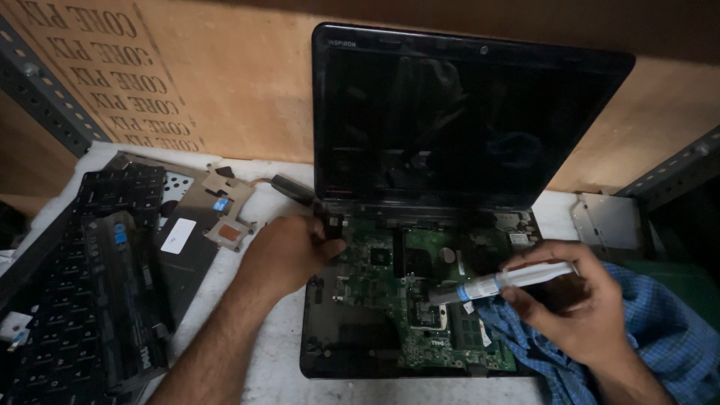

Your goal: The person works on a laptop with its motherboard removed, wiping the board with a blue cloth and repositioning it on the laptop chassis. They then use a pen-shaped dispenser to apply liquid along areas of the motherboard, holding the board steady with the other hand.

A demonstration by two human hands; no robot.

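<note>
Syringe pinched in the right hand's grip, tip at nine o'clock over the green motherboard; left hand grips the laptop's hinge corner.

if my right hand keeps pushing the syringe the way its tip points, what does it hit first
Most likely the green circuit board of the opened black laptop. The right hand holds the white plastic syringe pointing left and slightly down, its tip near a metal-framed socket. Depth is unclear.
</note>
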